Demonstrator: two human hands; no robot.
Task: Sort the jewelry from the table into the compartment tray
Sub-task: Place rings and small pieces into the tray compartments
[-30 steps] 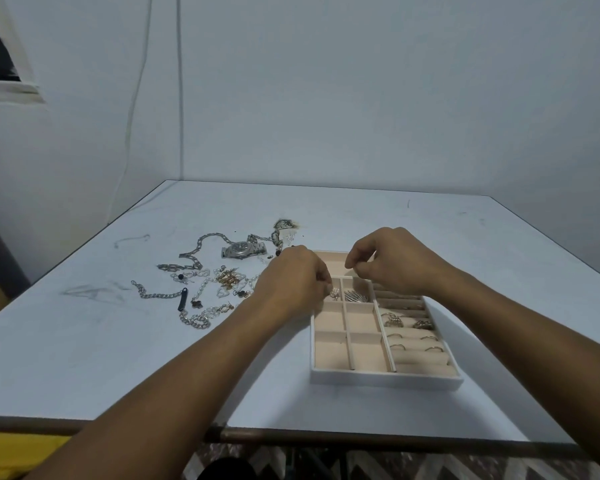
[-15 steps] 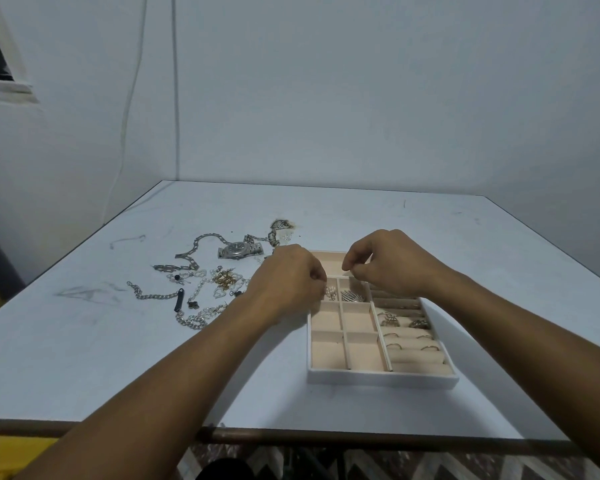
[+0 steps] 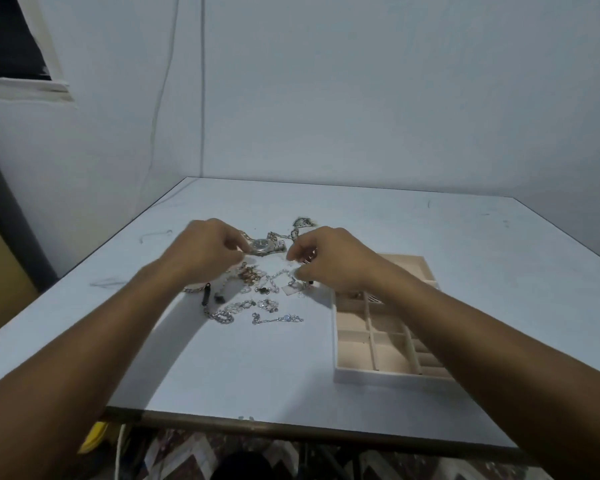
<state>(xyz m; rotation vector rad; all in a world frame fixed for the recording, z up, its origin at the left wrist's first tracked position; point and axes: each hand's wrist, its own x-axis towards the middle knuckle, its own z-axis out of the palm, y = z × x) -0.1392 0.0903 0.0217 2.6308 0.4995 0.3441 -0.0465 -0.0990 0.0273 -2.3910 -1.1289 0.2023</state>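
A pile of loose jewelry (image 3: pixel 243 306) lies on the white table (image 3: pixel 243 368): silver chains, a silver watch (image 3: pixel 264 244), gold pieces and a thin bracelet (image 3: pixel 278 319). The beige compartment tray (image 3: pixel 378 375) stands to its right, with small pieces in a far compartment; my right forearm hides its ring rolls. My left hand (image 3: pixel 205 251) hovers over the pile's far left, fingers curled, tips at the watch's left end. My right hand (image 3: pixel 329 263) is over the pile's right side, fingers curled above a chain. Whether either hand pinches anything does not show.
The table meets a plain wall on the left and at the back. Its front edge runs just below my forearms, with a patterned floor and a yellow object (image 3: pixel 92 439) beneath. A window corner (image 3: pixel 11 39) is at the upper left.
Both hands left the tray's far compartments and moved left to the jewelry pile. The camera turned left too, so the tray now sits further right in view.
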